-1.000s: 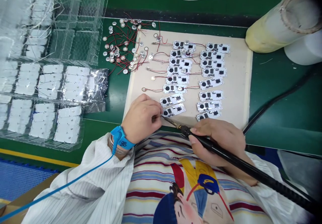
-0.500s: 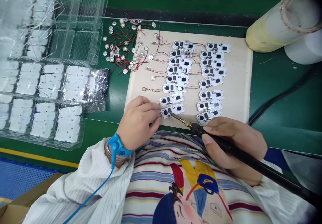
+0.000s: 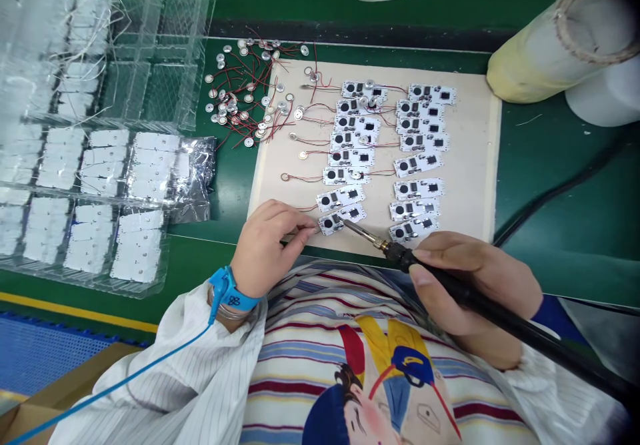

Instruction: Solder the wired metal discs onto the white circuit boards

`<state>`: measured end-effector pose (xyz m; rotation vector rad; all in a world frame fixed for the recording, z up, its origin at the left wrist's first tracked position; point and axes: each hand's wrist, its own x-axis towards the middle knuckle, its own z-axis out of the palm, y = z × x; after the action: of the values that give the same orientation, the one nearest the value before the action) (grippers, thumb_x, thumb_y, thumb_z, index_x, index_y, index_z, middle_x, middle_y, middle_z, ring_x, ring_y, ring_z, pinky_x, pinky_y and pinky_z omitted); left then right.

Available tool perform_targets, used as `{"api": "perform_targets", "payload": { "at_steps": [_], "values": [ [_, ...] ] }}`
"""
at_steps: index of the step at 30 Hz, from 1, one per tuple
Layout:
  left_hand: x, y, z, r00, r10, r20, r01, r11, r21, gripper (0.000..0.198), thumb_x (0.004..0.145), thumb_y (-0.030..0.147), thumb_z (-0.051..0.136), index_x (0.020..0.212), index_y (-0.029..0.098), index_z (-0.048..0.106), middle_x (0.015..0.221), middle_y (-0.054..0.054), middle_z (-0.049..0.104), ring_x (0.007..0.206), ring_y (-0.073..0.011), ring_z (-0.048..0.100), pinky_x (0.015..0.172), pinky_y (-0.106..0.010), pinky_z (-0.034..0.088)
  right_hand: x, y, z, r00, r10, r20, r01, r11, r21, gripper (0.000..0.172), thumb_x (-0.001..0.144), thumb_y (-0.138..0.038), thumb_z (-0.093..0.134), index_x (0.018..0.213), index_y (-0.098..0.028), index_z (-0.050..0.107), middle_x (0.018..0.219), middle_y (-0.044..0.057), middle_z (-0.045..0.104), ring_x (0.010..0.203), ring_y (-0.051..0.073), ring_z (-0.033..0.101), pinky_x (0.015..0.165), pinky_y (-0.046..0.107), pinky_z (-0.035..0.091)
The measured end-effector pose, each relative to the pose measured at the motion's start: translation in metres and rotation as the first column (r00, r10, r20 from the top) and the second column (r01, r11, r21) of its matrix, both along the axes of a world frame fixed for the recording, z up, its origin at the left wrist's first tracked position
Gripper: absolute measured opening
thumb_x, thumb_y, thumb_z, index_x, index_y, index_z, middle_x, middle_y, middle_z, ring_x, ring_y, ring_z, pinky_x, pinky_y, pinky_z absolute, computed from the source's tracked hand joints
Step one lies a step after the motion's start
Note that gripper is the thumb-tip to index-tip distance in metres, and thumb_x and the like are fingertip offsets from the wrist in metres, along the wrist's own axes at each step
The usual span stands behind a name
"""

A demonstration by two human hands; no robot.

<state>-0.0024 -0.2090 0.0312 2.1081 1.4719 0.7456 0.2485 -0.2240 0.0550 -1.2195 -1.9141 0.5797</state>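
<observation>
- Green ESD bench mat (image 3: 545,231) under everything
- Clear compartment tray (image 3: 165,25) at far left, stacked with white boards (image 3: 137,251)
- Beige work sheet (image 3: 475,165) on the mat, right of the tray
- White circuit boards (image 3: 417,163) on the sheet in two rough columns, some with wired metal discs lying on them
- Loose metal discs with red and black leads (image 3: 233,98) piled at the sheet's top-left corner, partly on the mat
- Soldering iron (image 3: 525,328): black handle gripped in the right hand (image 3: 475,285), fingers wrapped fully round it, tip angled down-left
- Lowest left-column board (image 3: 343,219): iron tip right at it; contact can't be confirmed
- Left hand (image 3: 265,248): fingers curled, closed in a pinch on a thin metal item (image 3: 303,231), just beside that board; exact item too small to tell
- Blue wrist strap (image 3: 230,291) on the left wrist, blue cord trailing off
</observation>
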Motion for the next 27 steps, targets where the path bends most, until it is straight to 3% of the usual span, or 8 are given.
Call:
{"api": "perform_targets", "payload": {
  "at_steps": [6,11,15,27],
  "values": [
    [0.007,0.003,-0.001,0.998,-0.057,-0.008,0.057,0.996,0.064,0.008,0.075,0.009,0.062,0.075,0.017,0.064,0.088,-0.004,0.070,0.084,-0.0173,0.059,0.078,-0.032,0.050,-0.001,0.000,0.003,0.998,0.038,0.050,-0.037,0.999,-0.017,0.021,0.076,-0.014,0.061,0.088,-0.031,0.057,0.069,0.000,0.065,0.063,0.021,0.066,0.054,0.037,0.057],
    [0.010,0.006,-0.008,0.994,-0.105,0.016,0.104,0.994,0.031,0.016,0.069,0.002,0.061,0.068,0.018,0.061,0.085,0.001,0.074,0.082,-0.0159,0.057,0.079,-0.031,0.050,-0.006,0.006,-0.003,0.992,0.116,0.048,-0.120,0.989,0.081,0.019,0.073,-0.014,0.062,0.086,-0.027,0.057,0.066,-0.001,0.065,0.059,0.017,0.066,0.053,0.030,0.056],
    [0.010,0.007,-0.010,0.995,-0.098,0.007,0.097,0.995,0.021,0.016,0.067,0.002,0.061,0.066,0.018,0.059,0.086,0.002,0.074,0.082,-0.0164,0.057,0.079,-0.032,0.049,-0.010,0.009,-0.009,0.989,0.145,0.042,-0.149,0.980,0.129,0.018,0.072,-0.016,0.063,0.086,-0.025,0.057,0.065,-0.003,0.065,0.057,0.016,0.066,0.051,0.026,0.055],
    [0.010,0.008,-0.009,0.995,-0.099,0.002,0.099,0.995,0.028,0.016,0.068,0.003,0.061,0.066,0.018,0.060,0.085,0.002,0.075,0.080,-0.0170,0.058,0.078,-0.033,0.050,-0.015,0.008,-0.012,0.986,0.137,0.095,-0.146,0.984,0.098,0.013,0.076,-0.016,0.060,0.085,-0.024,0.055,0.068,0.001,0.067,0.060,0.018,0.067,0.056,0.029,0.058]
  ]
}}
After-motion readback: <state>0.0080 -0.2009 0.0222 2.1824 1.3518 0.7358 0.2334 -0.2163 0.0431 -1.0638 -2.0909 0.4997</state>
